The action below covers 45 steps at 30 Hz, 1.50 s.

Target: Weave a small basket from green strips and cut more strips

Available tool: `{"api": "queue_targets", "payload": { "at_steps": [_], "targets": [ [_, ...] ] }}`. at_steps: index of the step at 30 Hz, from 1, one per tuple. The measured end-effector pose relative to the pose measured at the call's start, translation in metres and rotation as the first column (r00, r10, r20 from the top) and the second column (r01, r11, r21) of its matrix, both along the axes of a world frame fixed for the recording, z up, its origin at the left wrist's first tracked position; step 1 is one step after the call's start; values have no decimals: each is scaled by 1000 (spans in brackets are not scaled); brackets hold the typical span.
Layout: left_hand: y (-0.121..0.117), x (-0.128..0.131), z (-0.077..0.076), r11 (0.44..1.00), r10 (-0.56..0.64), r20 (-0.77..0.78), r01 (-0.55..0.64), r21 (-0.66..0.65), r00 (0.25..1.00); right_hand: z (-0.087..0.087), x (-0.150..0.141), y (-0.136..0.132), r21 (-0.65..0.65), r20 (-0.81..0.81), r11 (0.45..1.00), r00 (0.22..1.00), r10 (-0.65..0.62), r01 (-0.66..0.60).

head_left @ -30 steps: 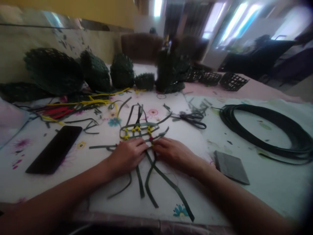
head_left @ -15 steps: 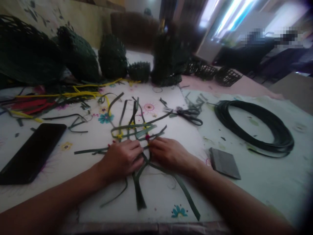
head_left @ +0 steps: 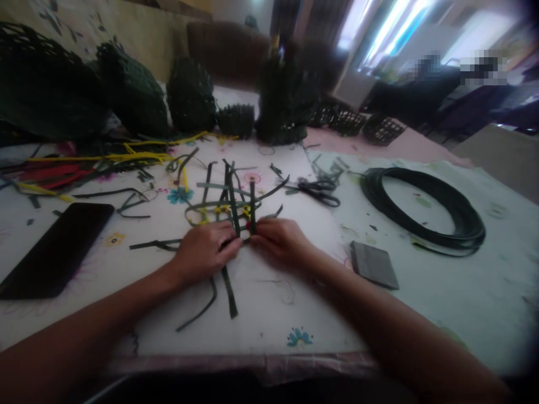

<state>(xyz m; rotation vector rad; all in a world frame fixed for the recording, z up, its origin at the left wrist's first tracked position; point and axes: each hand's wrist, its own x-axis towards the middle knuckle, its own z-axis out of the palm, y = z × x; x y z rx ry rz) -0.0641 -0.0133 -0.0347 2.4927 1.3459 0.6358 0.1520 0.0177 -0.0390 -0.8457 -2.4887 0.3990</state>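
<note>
In front of me on the table lies a loose weave of dark green strips [head_left: 205, 193], with small yellow pieces and a dark red bit at its crossings. My left hand [head_left: 206, 247] is closed at the weave's near side, its thumb and forefinger pinching a long green strip [head_left: 232, 196] that points away from me. Close beside it, my right hand [head_left: 280, 238] pinches a second green strip [head_left: 252, 205] pointing the same way. Both strips' lower ends are hidden by the fingers. Another strip [head_left: 229, 292] runs towards me from below my left hand.
Scissors [head_left: 322, 191] lie beyond my right hand. Further right are a coil of dark green strip [head_left: 471, 224] and a grey flat block [head_left: 374, 265]. A black phone [head_left: 63, 249] lies left. Dark woven baskets [head_left: 191, 95] line the back, behind yellow and red strips [head_left: 59, 179].
Two long strips that stretched towards me are now folded back and point away across the weave. My hands have shifted slightly with them, and the view has moved a little.
</note>
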Motion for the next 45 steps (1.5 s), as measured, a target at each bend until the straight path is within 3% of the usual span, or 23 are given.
{"api": "queue_targets", "payload": {
  "at_steps": [4,11,17,30,38,45],
  "targets": [
    [0,1,5,996,50,16,-48,-80,999,8,-3,-2,-124,31,984,991,-128,131],
    [7,4,15,970,149,-29,-151,-192,988,10,-8,1,-325,-113,934,975,-193,147],
    [25,6,20,925,180,-26,-178,-335,983,5,-19,10,-389,-127,900,956,-266,199],
    [31,9,15,970,149,-173,-178,-168,974,-4,-33,6,-146,82,930,941,-329,338],
    [27,13,10,985,92,-331,-136,-110,939,2,-39,0,-6,389,918,847,-363,396],
    [22,15,4,986,106,-321,-140,-85,941,6,-43,-3,26,465,912,803,-373,409]
  ]
}}
